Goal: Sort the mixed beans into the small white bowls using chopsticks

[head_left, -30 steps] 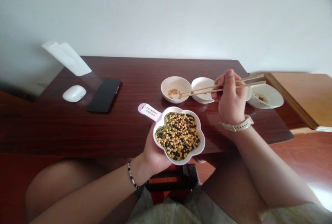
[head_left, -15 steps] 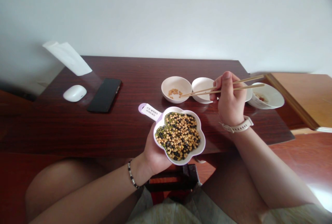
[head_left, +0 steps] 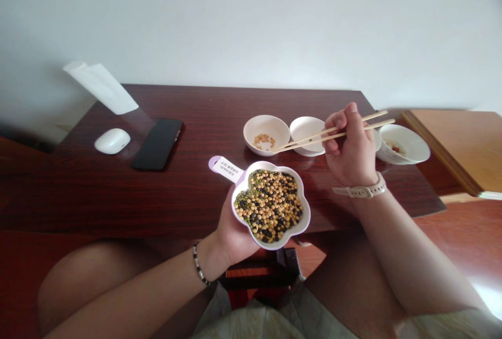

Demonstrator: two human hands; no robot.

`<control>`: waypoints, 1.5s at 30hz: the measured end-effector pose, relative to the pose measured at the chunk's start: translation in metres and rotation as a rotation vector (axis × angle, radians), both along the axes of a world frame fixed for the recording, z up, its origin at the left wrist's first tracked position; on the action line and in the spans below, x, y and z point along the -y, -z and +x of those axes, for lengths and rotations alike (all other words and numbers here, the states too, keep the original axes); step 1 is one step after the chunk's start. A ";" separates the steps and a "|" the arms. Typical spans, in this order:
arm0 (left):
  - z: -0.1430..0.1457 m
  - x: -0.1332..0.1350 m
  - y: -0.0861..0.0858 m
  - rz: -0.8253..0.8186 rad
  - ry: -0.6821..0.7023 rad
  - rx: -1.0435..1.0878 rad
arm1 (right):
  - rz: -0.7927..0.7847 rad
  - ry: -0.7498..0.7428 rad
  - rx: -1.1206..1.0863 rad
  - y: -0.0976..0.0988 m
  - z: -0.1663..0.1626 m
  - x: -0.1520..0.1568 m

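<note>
My left hand [head_left: 238, 232] grips a flower-shaped bowl [head_left: 306, 212] with a lilac, labelled handle, low over the table's front edge. Mixed beans [head_left: 270, 203], yellow, black and green, fill much of it. In my right hand [head_left: 352, 145] is a pair of chopsticks [head_left: 309, 139], their tips close together at the near rim of a white bowl [head_left: 251, 143]. Several yellow beans [head_left: 263, 142] lie inside that bowl. Beside it stands a second white bowl [head_left: 304, 125], partly behind the chopsticks, with a small dark speck visible in it.
Farther right, a larger white bowl [head_left: 415, 145] holds something small and reddish; another bowl is mostly hidden behind my right hand. A black phone [head_left: 157, 144], a white mouse-like object [head_left: 112, 141] and a white packet [head_left: 104, 88] are on the left of the dark table [head_left: 204, 203].
My right hand has turned and shifted slightly right, so the chopsticks lie at a steeper slant and their tips have moved from inside the left bowl to its near rim. The left hand stays still.
</note>
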State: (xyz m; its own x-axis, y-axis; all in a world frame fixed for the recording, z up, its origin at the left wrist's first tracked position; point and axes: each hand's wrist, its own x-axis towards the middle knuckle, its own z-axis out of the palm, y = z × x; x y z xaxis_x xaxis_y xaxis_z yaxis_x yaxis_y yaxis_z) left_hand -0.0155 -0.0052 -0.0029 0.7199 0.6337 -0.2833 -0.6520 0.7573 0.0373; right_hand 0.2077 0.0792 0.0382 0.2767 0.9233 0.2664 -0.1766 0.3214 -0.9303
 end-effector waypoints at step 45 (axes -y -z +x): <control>0.003 0.000 0.001 -0.021 0.015 0.002 | -0.128 -0.323 0.042 0.001 -0.027 0.022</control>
State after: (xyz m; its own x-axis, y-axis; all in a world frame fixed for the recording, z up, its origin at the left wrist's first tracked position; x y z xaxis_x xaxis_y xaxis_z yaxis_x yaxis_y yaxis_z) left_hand -0.0123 -0.0051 -0.0042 0.7296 0.6169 -0.2951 -0.6409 0.7674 0.0198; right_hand 0.1812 0.0571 0.0372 -0.0442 0.9881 0.1474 -0.2105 0.1350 -0.9682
